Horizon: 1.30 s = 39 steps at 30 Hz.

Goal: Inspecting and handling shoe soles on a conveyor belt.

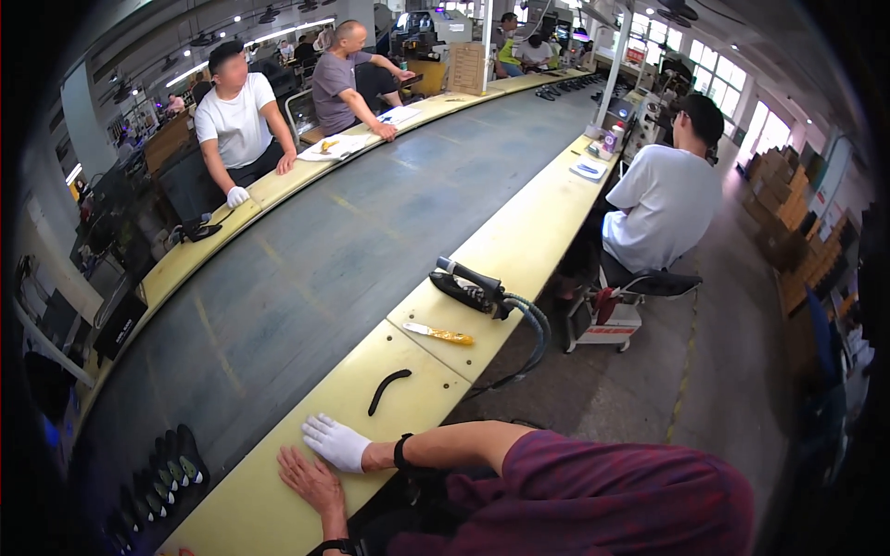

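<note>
My left hand, bare, lies flat on the pale yellow bench top with its fingers spread. Just above it, my right hand wears a white glove and also rests flat on the bench, fingers stretched out. Neither holds anything. Beyond the gloved hand lies a curved black strip. Farther along the bench is a flat-bladed knife or spatula with a yellow-orange handle. Past that sits what looks like a black steam iron, its hose hanging off the bench's right edge.
A wide grey conveyor belt runs along the bench, carrying dark shoe-like pieces at lower left. Two people sit across the belt; another sits ahead on my side. Part of a hand shows at the bottom edge.
</note>
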Each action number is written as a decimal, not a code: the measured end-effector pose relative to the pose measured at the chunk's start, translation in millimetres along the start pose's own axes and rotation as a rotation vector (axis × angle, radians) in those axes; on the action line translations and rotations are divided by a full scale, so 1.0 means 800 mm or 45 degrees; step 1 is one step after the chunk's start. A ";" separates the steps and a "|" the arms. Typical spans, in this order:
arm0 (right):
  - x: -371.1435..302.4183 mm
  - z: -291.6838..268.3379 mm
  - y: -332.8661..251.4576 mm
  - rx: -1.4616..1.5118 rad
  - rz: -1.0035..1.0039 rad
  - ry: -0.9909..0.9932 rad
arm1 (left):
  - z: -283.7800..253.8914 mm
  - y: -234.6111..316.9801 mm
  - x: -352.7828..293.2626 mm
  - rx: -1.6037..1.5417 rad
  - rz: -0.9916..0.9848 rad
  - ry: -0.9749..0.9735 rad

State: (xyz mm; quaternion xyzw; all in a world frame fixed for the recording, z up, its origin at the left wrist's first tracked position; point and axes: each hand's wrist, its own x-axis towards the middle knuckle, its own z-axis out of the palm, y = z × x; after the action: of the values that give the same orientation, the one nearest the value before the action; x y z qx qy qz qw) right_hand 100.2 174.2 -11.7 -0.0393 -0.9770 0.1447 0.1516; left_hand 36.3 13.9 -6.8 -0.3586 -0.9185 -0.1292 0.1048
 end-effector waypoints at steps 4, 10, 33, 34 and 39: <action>-0.015 -0.002 -0.008 -0.003 -0.007 0.039 | 0.004 -0.003 0.001 -0.032 0.035 0.002; -0.038 -0.010 -0.020 0.041 -0.041 0.153 | 0.010 -0.008 0.002 -0.028 0.051 0.046; -0.566 -0.290 0.160 -0.053 1.062 -1.153 | 0.021 -0.032 0.004 0.143 0.137 0.006; -0.600 -0.302 0.159 -0.123 1.256 -1.304 | 0.023 -0.034 0.005 0.132 0.155 0.035; -0.685 -0.296 0.087 0.479 1.505 -1.111 | 0.031 -0.049 0.006 0.175 0.154 -0.006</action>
State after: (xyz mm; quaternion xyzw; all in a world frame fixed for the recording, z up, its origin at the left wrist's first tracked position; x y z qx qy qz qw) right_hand 696.7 238.7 27.2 -0.4691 -0.7235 0.3685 -0.3473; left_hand 3.4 -3.1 -35.3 -0.4058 -0.9021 -0.0585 0.1346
